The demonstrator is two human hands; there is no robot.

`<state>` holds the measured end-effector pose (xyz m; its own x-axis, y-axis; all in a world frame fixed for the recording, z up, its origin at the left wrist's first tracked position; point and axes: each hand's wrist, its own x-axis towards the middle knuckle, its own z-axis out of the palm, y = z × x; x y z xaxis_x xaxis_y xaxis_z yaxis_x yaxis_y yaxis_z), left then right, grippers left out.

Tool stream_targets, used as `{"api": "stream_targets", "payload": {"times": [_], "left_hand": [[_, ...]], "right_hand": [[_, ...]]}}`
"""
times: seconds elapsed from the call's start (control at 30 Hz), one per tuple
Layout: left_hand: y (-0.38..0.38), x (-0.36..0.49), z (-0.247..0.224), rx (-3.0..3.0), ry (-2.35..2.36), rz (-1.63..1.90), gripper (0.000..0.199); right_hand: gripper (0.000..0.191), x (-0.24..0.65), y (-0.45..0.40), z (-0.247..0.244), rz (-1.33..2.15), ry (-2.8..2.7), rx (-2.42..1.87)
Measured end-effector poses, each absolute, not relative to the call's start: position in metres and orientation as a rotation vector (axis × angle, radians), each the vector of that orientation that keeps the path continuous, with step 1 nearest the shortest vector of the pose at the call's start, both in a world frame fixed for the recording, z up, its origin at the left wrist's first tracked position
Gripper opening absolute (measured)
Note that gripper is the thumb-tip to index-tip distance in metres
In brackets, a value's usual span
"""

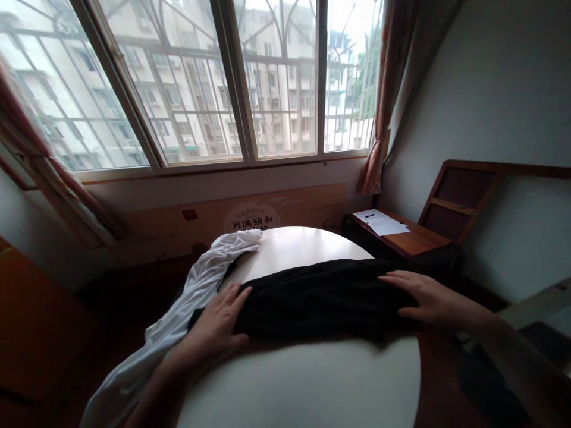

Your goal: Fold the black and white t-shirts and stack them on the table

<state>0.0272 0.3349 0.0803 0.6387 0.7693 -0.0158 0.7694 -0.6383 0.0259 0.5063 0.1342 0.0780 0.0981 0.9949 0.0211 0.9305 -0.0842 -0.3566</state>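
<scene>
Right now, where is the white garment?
In the head view the white garment drapes over the round table's left edge, beside the left hand and touching the black garment.

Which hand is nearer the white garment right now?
Left. The left hand rests flat on the black garment's left end, right beside the white garment. The right hand presses the black garment's far right end.

Ahead of you a barred window (200, 83) shows apartment blocks, with a curtain (383, 89) at its right edge. A cardboard sheet (250, 217) leans below the sill. To your right, papers (383, 224) and a pen (369, 215) lie on a wooden side desk (414, 241).
</scene>
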Motion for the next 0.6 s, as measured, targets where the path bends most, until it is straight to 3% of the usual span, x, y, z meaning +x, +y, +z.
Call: {"api": "stream_targets", "payload": {"times": [0.07,0.13,0.27,0.37,0.43,0.53,0.6], "left_hand": [[0.348,0.05,0.071,2.799,0.995,-0.196,0.11],[0.374,0.071,0.06,2.779,0.954,-0.353,0.123],[0.437,0.098,0.034,2.721,1.043,-0.412,0.13],[0.458,0.106,0.026,2.655,1.028,-0.287,0.115],[0.451,0.108,0.028,2.66,0.998,-0.227,0.094],[0.416,0.103,0.037,2.704,0.996,-0.145,0.056],[0.385,0.092,0.041,2.715,1.022,-0.08,0.048]], "right_hand": [[0.109,0.482,0.172,0.081,0.456,-2.127,-2.041],[0.129,0.466,0.215,0.073,0.556,-2.265,-2.035],[0.141,0.468,0.285,0.035,0.733,-2.379,-2.159],[0.138,0.484,0.31,0.019,0.754,-2.265,-2.243],[0.125,0.489,0.311,0.017,0.676,-2.207,-2.235],[0.069,0.484,0.292,0.019,0.613,-2.324,-2.081],[0.039,0.48,0.268,0.016,0.444,-2.404,-1.956]]}}
